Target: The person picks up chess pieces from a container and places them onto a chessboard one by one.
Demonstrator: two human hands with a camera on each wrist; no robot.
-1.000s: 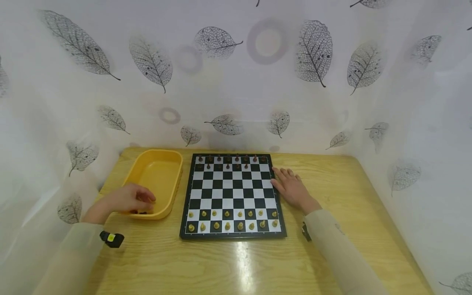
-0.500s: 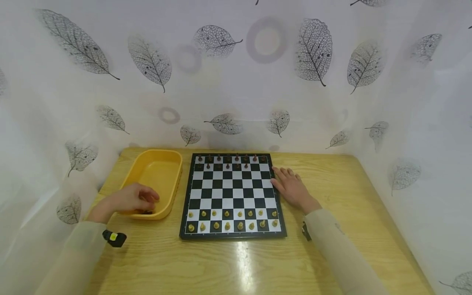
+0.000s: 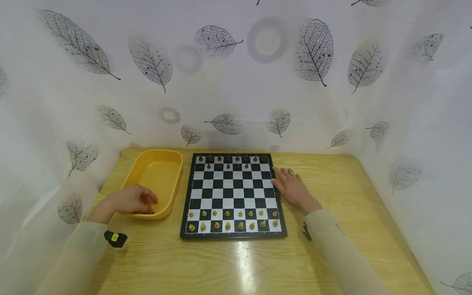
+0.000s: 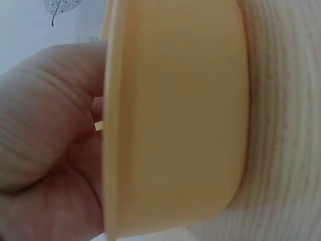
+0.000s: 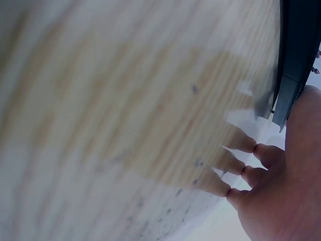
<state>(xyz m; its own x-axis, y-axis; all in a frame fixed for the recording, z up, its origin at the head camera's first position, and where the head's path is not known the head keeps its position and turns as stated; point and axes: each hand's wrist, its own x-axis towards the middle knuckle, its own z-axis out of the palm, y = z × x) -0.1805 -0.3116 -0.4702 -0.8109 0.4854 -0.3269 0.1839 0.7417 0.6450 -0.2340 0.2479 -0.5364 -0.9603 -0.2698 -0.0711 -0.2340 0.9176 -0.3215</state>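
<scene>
My left hand (image 3: pixel 133 199) reaches into the near end of a yellow plastic tray (image 3: pixel 179 180), fingers bent downward. Something dark shows at the fingertips; I cannot tell whether they pinch it. In the left wrist view the tray's wall (image 4: pixel 185 110) hides those fingertips. A black-and-white chessboard (image 3: pixel 233 192) lies right of the tray. Yellow chess pieces (image 3: pixel 227 225) fill its two near rows, and dark red ones (image 3: pixel 228 166) stand in the two far rows. My right hand (image 3: pixel 293 191) rests flat on the wood, fingers extended, fingertips at the board's right edge (image 5: pixel 298 55).
Everything stands on a light wooden table (image 3: pixel 332 196). Behind it and at both sides hangs a white curtain (image 3: pixel 236 90) with a leaf print. A black camera band (image 3: pixel 116 238) is on the left wrist.
My left hand has shifted slightly to the right within the tray, its fingertips now covering most of the dark pieces seen there before. The right hand and the board stay put.
</scene>
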